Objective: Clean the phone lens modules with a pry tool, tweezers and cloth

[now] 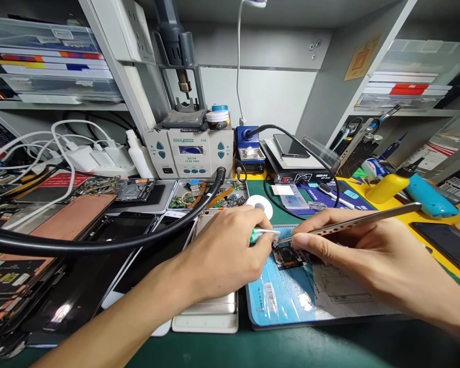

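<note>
From my end of the feed, my left hand [233, 245] had its fingers pinched closed on a thin white-and-green item [261, 234], its tip at the small dark component [288, 255]. That component lay on the blue pad [283, 296], between my hands. My right hand [364, 250] gripped metal tweezers [362, 221] between thumb and fingers, their points close to the component's upper edge.

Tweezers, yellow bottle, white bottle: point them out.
Tweezers [368, 219]: head view, on the bare metal shank.
Yellow bottle [387, 188]: head view, on the body.
White bottle [140, 157]: head view, on the body.
</note>
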Action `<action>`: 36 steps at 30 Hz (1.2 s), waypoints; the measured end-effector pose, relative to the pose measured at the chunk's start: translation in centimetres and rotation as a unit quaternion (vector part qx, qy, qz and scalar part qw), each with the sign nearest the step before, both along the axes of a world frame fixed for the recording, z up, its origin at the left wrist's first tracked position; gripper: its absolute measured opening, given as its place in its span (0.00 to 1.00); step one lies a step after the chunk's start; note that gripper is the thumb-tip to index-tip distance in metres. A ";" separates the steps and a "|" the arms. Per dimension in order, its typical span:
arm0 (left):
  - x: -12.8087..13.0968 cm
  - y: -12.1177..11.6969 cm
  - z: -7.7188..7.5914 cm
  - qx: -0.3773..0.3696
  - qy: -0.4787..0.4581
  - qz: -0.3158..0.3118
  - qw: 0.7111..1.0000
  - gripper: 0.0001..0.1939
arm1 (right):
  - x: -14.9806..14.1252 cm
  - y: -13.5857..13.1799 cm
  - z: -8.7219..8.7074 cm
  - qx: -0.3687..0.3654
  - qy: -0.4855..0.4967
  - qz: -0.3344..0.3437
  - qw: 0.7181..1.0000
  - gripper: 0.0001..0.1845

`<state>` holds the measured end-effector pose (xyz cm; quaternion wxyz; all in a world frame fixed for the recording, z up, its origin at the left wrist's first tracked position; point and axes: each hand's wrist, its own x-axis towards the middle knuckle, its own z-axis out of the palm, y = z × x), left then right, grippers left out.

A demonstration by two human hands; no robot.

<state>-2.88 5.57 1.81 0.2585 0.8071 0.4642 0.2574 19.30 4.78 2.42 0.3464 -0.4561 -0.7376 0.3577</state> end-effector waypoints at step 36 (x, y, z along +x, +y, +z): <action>-0.1 0.0 -0.3 0.012 -0.006 0.003 1.000 0.07 | 0.2 0.1 0.2 -0.015 -0.014 -0.010 1.000 0.15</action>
